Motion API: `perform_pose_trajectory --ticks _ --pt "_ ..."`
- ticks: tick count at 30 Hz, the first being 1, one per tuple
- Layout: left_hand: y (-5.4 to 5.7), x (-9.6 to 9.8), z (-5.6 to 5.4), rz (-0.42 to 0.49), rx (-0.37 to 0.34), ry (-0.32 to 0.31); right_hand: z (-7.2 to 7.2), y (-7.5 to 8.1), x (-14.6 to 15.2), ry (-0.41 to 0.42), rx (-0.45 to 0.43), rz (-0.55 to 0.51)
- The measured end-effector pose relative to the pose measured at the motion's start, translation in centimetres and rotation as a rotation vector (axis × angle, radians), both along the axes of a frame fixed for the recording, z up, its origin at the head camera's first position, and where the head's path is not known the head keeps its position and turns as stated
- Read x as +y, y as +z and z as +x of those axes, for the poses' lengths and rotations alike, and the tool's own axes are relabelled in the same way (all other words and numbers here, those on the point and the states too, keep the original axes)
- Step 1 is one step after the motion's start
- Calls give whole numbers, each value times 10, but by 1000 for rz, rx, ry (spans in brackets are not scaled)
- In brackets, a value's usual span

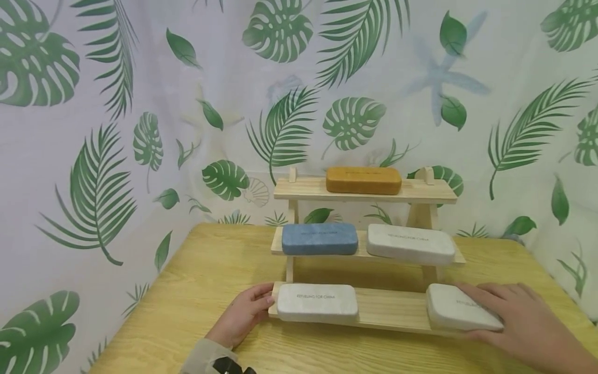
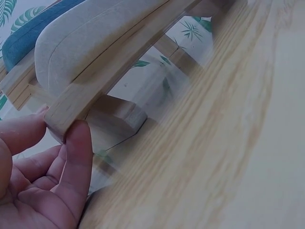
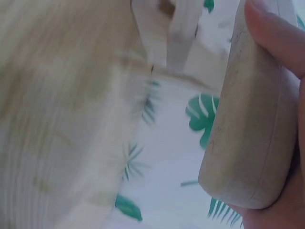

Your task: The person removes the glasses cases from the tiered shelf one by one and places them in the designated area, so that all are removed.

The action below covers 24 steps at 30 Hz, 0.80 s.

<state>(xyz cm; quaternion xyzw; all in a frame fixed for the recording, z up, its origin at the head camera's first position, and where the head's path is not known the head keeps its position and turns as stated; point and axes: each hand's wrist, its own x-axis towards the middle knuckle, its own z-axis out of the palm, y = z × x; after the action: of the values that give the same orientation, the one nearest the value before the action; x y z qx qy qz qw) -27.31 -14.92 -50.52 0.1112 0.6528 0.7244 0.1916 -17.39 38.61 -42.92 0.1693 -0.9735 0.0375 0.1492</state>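
Note:
A three-tier wooden display rack point(image 1: 392, 306) stands on the table. At the left end of its lowest shelf, my left hand point(image 1: 247, 314) pinches the board between thumb and fingers; the left wrist view shows the thumb point(image 2: 28, 126) near the top edge and a finger underneath. My right hand point(image 1: 528, 317) grips the right end of a white glasses case point(image 1: 460, 307) at the shelf's right end. In the right wrist view the thumb lies over this case point(image 3: 252, 114). Another white glasses case point(image 1: 317, 302) sits on the left of the lowest shelf, close to my left hand.
The middle shelf bears a blue glasses case point(image 1: 320, 239) and a white one point(image 1: 411, 243). An orange case point(image 1: 363, 180) lies on the top shelf. Behind the wooden table point(image 1: 187, 291) hangs a leaf-patterned cloth point(image 1: 299, 130).

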Motion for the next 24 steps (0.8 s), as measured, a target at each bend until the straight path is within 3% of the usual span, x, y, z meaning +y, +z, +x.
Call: perform_pose_trajectory --ticks 6,14,20,24 --pt "1 3 0 6 15 -15 1 2 34 -79 6 30" --pt "2 3 0 12 20 -23 -14 -9 80 -223 18 50" --pt "2 3 -1 23 34 -28 -33 -16 88 -221 -79 52" --pt "0 0 -1 17 17 -18 -49 -19 84 -196 -92 48"
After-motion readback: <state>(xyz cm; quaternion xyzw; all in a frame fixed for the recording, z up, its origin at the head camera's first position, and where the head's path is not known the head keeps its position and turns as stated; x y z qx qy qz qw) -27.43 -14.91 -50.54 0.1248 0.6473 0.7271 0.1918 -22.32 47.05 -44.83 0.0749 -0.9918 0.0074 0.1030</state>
